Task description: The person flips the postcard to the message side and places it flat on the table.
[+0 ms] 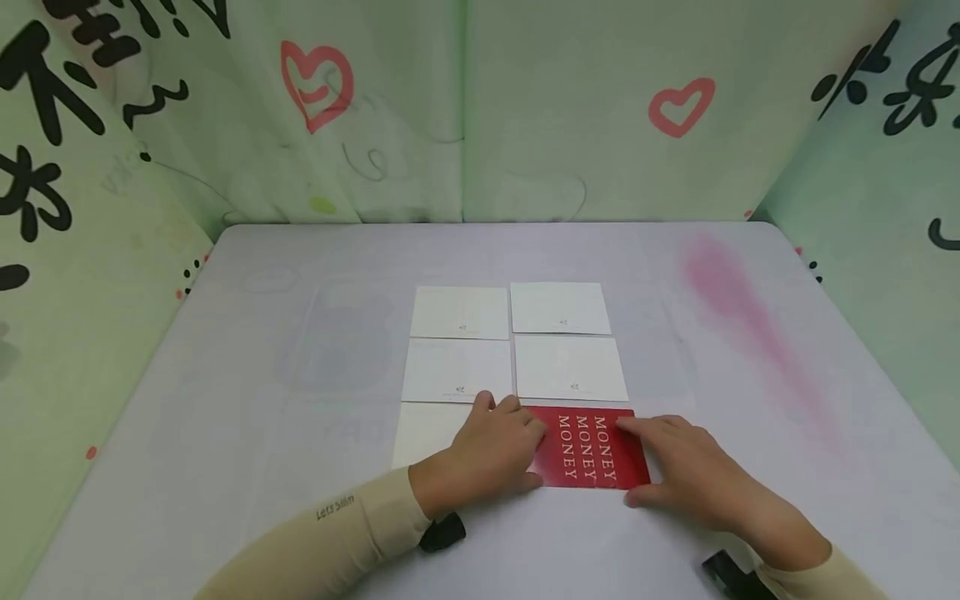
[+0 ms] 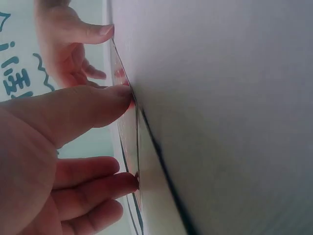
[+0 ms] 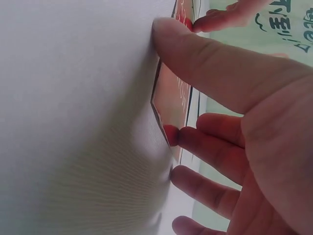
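A glossy red card [image 1: 587,458] printed with several rows of "MONEY" lies at the near right of a two-column layout of white cards. My left hand [image 1: 491,446] is at its left edge, fingertips over the card and thumb by the near corner. At the right edge is my right hand [image 1: 693,471]; its index fingertip touches the far right corner and its thumb lies by the near right corner. In the right wrist view the fingers [image 3: 215,154] are nearly straight. A near-left white card [image 1: 427,429] is partly hidden under my left hand and forearm.
Farther back lie white cards with small printed marks, such as the left one [image 1: 457,367] and the right one [image 1: 572,367]. The pale table [image 1: 247,433] has a pink stain [image 1: 735,300] at right. Green fabric walls [image 1: 555,108] with drawn hearts stand around the table.
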`<state>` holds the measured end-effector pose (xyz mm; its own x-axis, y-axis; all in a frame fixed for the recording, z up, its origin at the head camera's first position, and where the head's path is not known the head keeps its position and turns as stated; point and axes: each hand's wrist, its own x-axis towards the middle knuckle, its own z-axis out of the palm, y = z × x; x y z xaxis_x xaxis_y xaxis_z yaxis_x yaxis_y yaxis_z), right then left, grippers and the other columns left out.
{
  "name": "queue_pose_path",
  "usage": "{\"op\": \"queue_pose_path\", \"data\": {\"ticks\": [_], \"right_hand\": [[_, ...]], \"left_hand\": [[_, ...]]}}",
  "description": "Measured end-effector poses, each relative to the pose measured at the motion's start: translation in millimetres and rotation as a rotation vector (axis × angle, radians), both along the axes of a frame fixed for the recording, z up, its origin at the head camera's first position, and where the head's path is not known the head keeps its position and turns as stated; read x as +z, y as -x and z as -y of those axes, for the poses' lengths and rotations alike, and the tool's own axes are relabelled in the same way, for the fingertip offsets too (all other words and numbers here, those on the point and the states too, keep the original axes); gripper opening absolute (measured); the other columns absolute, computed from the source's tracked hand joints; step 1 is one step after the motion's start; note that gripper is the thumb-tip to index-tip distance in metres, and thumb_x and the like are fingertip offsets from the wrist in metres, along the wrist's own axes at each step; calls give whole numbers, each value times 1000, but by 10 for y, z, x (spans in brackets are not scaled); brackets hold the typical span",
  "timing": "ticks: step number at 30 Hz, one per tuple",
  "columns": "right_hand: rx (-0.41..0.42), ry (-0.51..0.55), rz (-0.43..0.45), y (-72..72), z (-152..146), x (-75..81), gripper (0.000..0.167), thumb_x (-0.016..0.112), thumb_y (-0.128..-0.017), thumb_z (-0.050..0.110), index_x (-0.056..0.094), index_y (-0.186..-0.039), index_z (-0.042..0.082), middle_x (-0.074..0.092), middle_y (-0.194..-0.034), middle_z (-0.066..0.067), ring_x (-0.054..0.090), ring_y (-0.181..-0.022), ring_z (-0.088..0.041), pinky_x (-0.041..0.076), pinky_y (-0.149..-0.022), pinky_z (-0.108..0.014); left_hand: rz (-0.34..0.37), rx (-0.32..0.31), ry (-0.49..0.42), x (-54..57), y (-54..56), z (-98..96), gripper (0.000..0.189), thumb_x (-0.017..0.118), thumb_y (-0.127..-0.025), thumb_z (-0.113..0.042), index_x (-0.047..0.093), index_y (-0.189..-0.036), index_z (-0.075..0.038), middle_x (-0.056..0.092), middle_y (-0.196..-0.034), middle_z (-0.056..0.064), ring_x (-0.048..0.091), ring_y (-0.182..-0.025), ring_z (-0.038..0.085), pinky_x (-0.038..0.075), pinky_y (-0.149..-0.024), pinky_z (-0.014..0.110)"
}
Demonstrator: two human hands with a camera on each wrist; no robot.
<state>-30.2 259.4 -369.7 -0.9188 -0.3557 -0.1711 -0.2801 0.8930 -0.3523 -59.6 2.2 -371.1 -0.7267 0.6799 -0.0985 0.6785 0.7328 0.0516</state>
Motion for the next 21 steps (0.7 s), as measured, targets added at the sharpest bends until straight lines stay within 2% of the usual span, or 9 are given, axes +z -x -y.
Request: {"op": "queue_pose_path", "data": {"ticks": [2,5,9,12,14,17,21], "right_hand": [[2,-13,0,-17,3,2,90,93,-63,43,58,-135,4,63,-123,-13,54,-114,-37,45,-90,-61],[14,-26,-12,-51,3,15,81,93,-65,41,61,-130,5,65,-119,-10,56,-112,-34,47,-89,-60],[61,8,-87,-102,-14,38,51,89,-72,29,66,-114,9,67,-109,1,61,-102,-25,50,-88,-52],[108,35,-174,-122,-22,43,34,84,-76,19,67,-105,13,67,-99,10,63,-92,-17,51,-85,-48],[130,28,-233,-129,-20,47,30,82,-77,16,66,-103,12,68,-95,12,64,-89,-17,52,-83,-47],[125,21,-317,-131,-10,65,29,80,-77,11,67,-103,10,68,-92,9,64,-86,-18,54,-80,-46],[106,57,-434,-109,-14,90,35,78,-73,2,65,-106,6,70,-92,3,63,-76,-16,54,-68,-38]], "left_hand": [[16,-12,0,7,-4,5,46,78,-82,-50,69,-115,-19,69,-101,-8,52,-93,12,37,-84,38],[96,-13,-31,25,15,17,51,79,-80,-49,68,-119,-17,69,-97,-8,54,-92,12,37,-83,38],[233,-10,-93,71,56,44,53,78,-83,-44,66,-127,-17,69,-90,-10,59,-85,7,36,-83,36],[242,-60,-101,105,47,62,48,75,-87,-38,65,-129,-18,69,-79,-12,60,-70,2,38,-83,33],[188,-114,-96,119,23,71,42,73,-89,-35,65,-127,-19,67,-71,-12,57,-59,0,40,-82,31],[38,-191,-121,136,-8,102,32,71,-91,-30,65,-121,-20,63,-62,-11,49,-48,2,42,-79,28],[-209,-244,-263,136,-1,171,26,72,-89,-22,62,-112,-18,56,-53,-8,41,-42,5,46,-73,27]]}}
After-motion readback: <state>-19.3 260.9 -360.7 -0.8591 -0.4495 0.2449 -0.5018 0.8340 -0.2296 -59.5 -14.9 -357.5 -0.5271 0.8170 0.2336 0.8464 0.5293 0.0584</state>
